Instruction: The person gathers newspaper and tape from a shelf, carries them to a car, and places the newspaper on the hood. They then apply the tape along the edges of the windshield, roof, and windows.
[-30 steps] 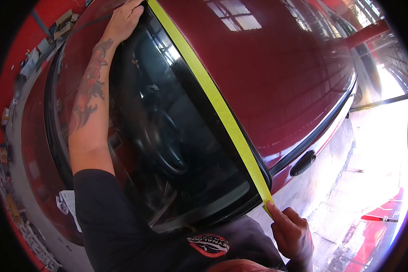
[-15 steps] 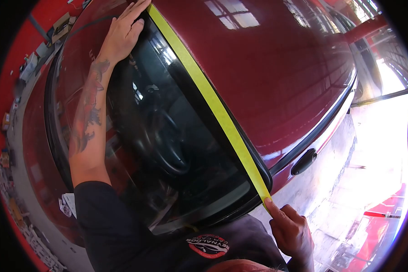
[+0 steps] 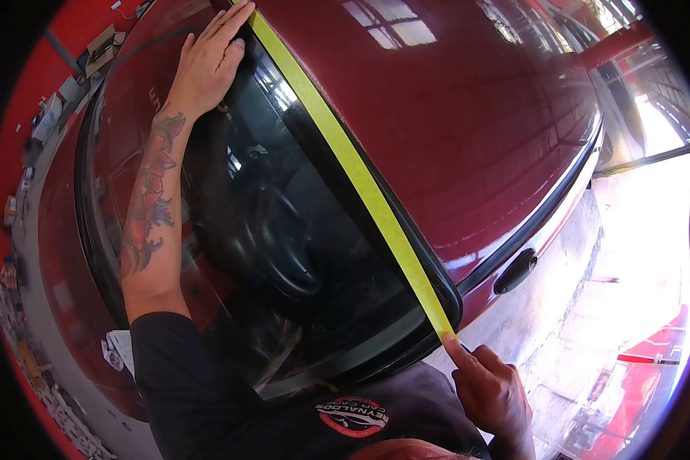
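Tape (image 3: 363, 188) in bright yellow runs diagonally from the top of the frame, left of centre, to the lower right, along the border between the dark windshield (image 3: 345, 261) and the red roof (image 3: 475, 146). Our right hand (image 3: 489, 387) is at its lower end, the grip appearing to pinch it just beyond the windshield's corner. From there the long axis climbs up and leftward to our left hand (image 3: 207, 69), whose grip is released, fingers extended flat, tips touching the upper stretch. We have one hand near each end, well apart, and the strip looks straight between them; our right is nearer the black door handle (image 3: 516, 271).
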`<state>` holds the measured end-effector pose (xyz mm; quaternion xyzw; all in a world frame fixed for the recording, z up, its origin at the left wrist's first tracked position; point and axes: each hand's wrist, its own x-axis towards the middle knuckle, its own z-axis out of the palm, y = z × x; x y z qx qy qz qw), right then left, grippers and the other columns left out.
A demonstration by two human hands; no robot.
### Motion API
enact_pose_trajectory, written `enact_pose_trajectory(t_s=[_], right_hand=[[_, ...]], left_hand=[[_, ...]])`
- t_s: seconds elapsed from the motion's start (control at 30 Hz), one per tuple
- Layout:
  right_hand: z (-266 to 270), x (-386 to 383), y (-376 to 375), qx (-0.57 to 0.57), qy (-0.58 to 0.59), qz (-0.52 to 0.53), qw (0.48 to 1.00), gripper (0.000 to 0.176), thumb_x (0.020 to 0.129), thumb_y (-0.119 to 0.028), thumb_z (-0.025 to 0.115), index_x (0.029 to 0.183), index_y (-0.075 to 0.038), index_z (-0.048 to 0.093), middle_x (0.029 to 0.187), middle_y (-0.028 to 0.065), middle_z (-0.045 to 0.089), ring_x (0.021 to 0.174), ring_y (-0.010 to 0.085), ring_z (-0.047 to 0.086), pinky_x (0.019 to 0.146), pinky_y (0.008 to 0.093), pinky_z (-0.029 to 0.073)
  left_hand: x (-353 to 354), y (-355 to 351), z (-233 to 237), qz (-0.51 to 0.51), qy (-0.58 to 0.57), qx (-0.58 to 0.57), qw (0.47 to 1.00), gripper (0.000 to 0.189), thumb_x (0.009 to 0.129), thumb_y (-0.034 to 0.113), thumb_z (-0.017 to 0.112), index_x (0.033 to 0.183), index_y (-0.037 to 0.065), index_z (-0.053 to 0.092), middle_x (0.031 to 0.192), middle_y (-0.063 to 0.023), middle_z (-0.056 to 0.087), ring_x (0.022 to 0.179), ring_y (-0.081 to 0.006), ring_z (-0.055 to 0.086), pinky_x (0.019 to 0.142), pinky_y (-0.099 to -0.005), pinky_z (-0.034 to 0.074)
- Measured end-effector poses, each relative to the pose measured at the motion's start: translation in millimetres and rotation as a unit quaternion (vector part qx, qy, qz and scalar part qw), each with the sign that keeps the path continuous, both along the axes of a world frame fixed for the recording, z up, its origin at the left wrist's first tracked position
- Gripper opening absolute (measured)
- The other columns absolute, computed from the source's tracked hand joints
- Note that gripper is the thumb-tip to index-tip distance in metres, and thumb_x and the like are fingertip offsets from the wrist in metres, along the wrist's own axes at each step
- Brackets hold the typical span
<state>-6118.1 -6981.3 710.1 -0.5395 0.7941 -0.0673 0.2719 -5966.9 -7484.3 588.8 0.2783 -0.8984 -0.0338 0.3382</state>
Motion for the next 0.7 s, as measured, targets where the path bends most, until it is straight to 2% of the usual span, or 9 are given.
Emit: enact_pose_trajectory(t_s=[0.17,0.27,0.37,0.47,0.5,0.7], right_hand=[[0.5,1.6,-3.0,0.003,0.016,0.001,1.0,0.048,0.087,0.005,0.069,0.134,-0.007,0.063,0.083,0.0159,0.065,0.059,0.0249,0.068,0.048,0.0326,0.053],[2.5,1.6,-5.0,0.015,0.023,-0.014,1.0,0.048,0.088,0.005,0.069,0.134,-0.007,0.063,0.08,0.0149,0.064,0.058,0.0247,0.068,0.047,0.0325,0.052],[1.0,1.8,-4.5,0.009,0.02,-0.02,1.0,0.048,0.088,0.005,0.069,0.134,-0.006,0.063,0.077,0.0135,0.062,0.057,0.0242,0.067,0.046,0.0325,0.051],[1.7,3.2,-5.6,0.011,0.014,-0.048,0.999,0.055,0.084,0.007,0.067,0.135,-0.011,0.063,0.073,0.0122,0.058,0.056,0.0264,0.063,0.051,0.0373,0.051],[2.4,3.7,-6.2,0.016,0.011,-0.062,0.998,0.058,0.082,0.009,0.066,0.136,-0.013,0.064,0.071,0.0118,0.056,0.055,0.0276,0.061,0.054,0.0396,0.051],[3.6,2.6,-8.1,0.023,0.012,-0.059,0.998,0.059,0.081,0.009,0.065,0.136,-0.012,0.063,0.071,0.0122,0.055,0.055,0.0293,0.061,0.054,0.0404,0.05]], left_hand=[[-0.4,2.8,4.1,-0.004,0.001,0.001,1.0,0.053,0.102,0.02,0.041,0.155,0.027,0.039,0.161,-0.0014,0.038,0.152,-0.0261,0.028,0.121,-0.06,0.015],[-5.6,35.8,33.7,0.029,-0.023,0.139,0.99,0.058,0.096,0.013,0.043,0.154,0.01,0.039,0.162,-0.0128,0.032,0.153,-0.0347,0.02,0.12,-0.0622,0.013],[-5.0,37.0,31.1,0.026,-0.037,0.138,0.989,0.058,0.101,0.027,0.039,0.156,0.01,0.034,0.164,-0.0132,0.029,0.154,-0.0361,0.017,0.121,-0.0625,0.012],[-4.3,30.5,6.5,-0.006,-0.004,0.023,1.0,0.053,0.103,0.02,0.04,0.155,0.024,0.038,0.161,-0.0017,0.036,0.152,-0.0279,0.027,0.121,-0.0598,0.015],[-2.1,29.9,0.1,-0.013,-0.002,0.023,1.0,0.053,0.103,0.019,0.04,0.156,0.023,0.038,0.162,-0.002,0.035,0.152,-0.0282,0.026,0.121,-0.0597,0.015],[-2.3,66.8,2.2,-0.033,-0.002,0.019,0.999,0.053,0.103,0.018,0.038,0.156,0.019,0.037,0.162,-0.0038,0.035,0.152,-0.0295,0.026,0.121,-0.0582,0.016]])
